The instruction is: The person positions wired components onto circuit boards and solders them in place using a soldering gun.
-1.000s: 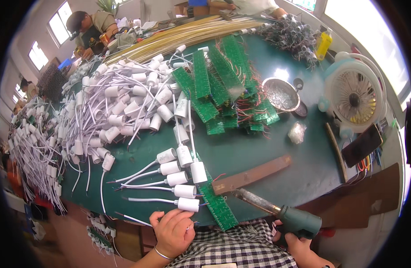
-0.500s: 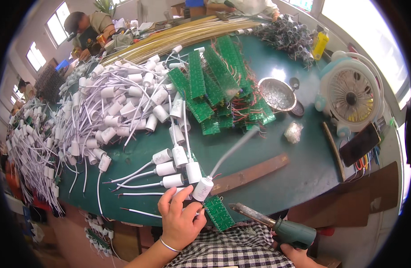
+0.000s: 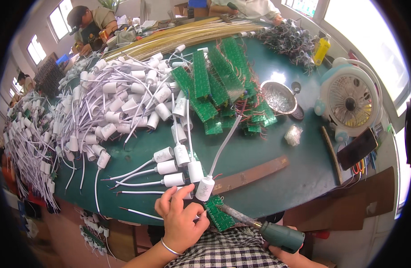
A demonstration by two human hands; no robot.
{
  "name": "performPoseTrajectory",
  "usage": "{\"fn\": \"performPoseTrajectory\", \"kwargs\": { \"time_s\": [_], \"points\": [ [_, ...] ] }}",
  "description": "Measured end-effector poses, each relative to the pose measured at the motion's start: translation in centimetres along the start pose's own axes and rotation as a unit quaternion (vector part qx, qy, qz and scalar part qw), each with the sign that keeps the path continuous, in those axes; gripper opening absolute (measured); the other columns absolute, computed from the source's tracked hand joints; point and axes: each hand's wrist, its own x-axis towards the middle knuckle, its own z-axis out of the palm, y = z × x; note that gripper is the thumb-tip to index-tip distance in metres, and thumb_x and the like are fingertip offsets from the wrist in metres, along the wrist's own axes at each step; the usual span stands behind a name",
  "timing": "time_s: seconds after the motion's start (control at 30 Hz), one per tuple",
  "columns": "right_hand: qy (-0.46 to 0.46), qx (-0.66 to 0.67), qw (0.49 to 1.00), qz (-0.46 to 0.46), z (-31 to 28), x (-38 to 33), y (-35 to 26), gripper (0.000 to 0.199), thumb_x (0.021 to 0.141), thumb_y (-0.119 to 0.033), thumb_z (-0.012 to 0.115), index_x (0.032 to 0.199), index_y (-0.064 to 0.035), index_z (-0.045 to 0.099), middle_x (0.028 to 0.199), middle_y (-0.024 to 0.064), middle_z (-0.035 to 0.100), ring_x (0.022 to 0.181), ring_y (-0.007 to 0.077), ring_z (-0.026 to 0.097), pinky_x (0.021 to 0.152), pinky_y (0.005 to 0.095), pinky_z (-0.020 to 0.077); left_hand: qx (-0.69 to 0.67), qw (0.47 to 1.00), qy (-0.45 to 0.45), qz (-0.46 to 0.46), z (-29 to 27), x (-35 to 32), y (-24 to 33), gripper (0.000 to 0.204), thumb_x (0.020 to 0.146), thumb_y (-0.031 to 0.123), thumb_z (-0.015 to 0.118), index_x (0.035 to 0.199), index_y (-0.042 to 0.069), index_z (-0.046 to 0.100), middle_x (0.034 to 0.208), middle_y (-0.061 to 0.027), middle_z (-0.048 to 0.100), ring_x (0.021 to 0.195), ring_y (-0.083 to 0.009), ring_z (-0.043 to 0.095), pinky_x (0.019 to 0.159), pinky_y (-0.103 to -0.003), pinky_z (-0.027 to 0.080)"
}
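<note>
My left hand (image 3: pixel 182 221) is at the table's near edge, thumb and forefinger pinched beside the left end of a small green circuit board (image 3: pixel 219 213). What they pinch is too small to make out. In my right hand (image 3: pixel 283 253) is a soldering iron (image 3: pixel 281 236) with a green handle, its metal tip over the board's upper part. Against the board's top end stands a white cylindrical lamp holder (image 3: pixel 205 188), its pale cable rising up and away. More white lamp holders (image 3: pixel 173 180) with cables lie just beyond my left fingers.
A large heap of white lamp holders (image 3: pixel 110 117) covers the left. Stacked green boards (image 3: pixel 201 73) with wires lie behind. A metal bowl (image 3: pixel 296 108), brown strip (image 3: pixel 252 174), plastic-looking clump (image 3: pixel 293 135), fan (image 3: pixel 348 98) and phone (image 3: pixel 357 148) stand or lie rightward. Two people sit beyond.
My right hand has brought the soldering iron left, so its tip now overlaps the board. The upright cable has swung slightly left at its top. My left hand stays nearly in place.
</note>
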Motion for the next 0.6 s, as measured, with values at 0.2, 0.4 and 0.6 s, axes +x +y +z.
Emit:
{"fn": "performPoseTrajectory", "kwargs": {
  "time_s": [0.2, 0.4, 0.6],
  "points": [
    [0.052, -0.141, 0.987, -0.062, 1.5, -0.2, -0.4, 0.034, 0.08, -0.012, 0.072, 0.111, -0.0015, 0.062, 0.1, 0.0139, 0.064, 0.09, 0.0267, 0.062, 0.076, 0.0394, 0.0494, -0.005, 1.0, 0.007, 0.0, 0.1, 0.3, 0.1, 0.015, 0.06, 0.012, 0.072, 0.065, 0.014, 0.057, 0.127, -0.0056, 0.053, 0.119, -0.0362, 0.037, 0.095, -0.049, 0.024],
    [0.025, -0.183, 0.978, -0.096, 1.4, 0.2, -0.1, 0.034, 0.081, -0.014, 0.07, 0.112, -0.0012, 0.062, 0.104, 0.0157, 0.064, 0.092, 0.0292, 0.062, 0.08, 0.0404, 0.0491, -0.002, 1.0, 0.002, 0.002, 0.0, 0.4, 0.1, 0.015, 0.06, 0.011, 0.072, 0.065, 0.014, 0.057, 0.125, -0.0056, 0.053, 0.118, -0.0361, 0.038, 0.095, -0.05, 0.025],
    [0.022, -0.13, 0.988, -0.077, 1.8, 0.3, -0.6, 0.035, 0.083, -0.014, 0.069, 0.113, 0.0004, 0.061, 0.107, 0.0175, 0.064, 0.096, 0.0307, 0.062, 0.084, 0.0404, 0.049, 0.002, 1.0, -0.016, -0.003, 0.1, 0.3, 0.0, 0.014, 0.06, 0.014, 0.071, 0.065, 0.013, 0.058, 0.127, -0.0069, 0.051, 0.121, -0.0392, 0.036, 0.101, -0.052, 0.023]
  ]
}}
